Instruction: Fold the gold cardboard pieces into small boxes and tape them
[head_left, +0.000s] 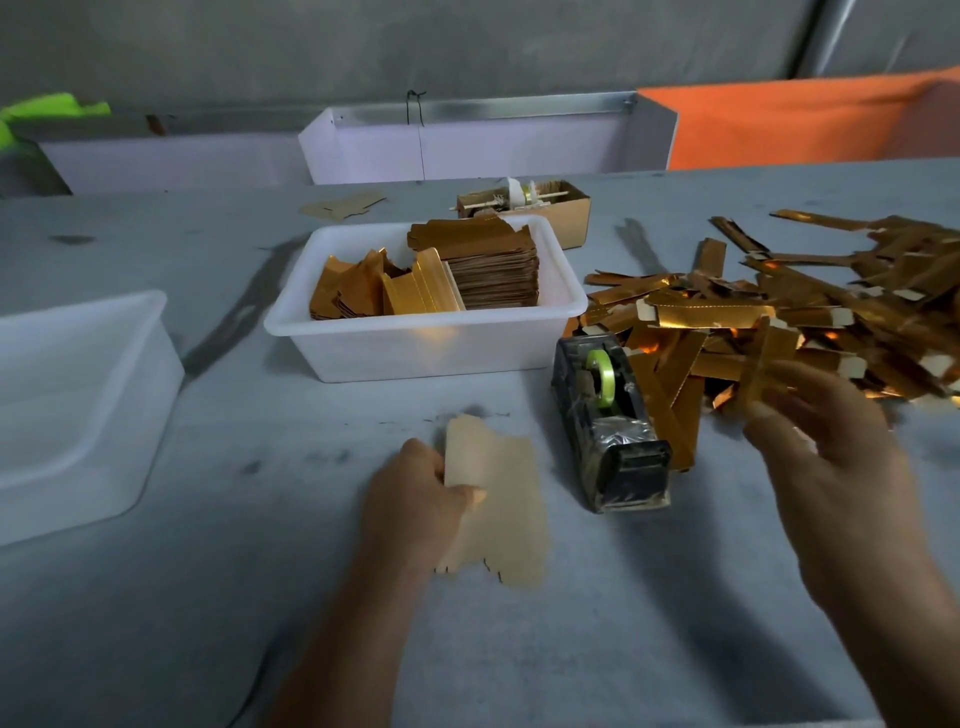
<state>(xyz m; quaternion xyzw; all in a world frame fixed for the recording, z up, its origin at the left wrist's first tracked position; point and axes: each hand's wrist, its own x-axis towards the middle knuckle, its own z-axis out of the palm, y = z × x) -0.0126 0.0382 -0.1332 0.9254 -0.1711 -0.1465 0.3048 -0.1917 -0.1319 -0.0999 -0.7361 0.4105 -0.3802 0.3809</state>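
A flat cardboard piece (501, 514), its plain tan side up, lies on the grey table in front of me. My left hand (415, 499) pinches its left edge between thumb and fingers. My right hand (826, 441) hovers at the near edge of a big heap of folded gold pieces (779, 317), fingers spread and relaxed, blurred by motion; it holds nothing that I can see. A black tape dispenser (608, 421) with a green-yellow roll stands between my hands. A white tub (426, 343) holds a stack of flat gold pieces (483, 265).
Another white tub (78, 405) stands at the left. A small brown cardboard box (550, 205) with odds and ends sits behind the middle tub. One loose flat piece (343, 205) lies far back. White and orange panels line the table's far edge.
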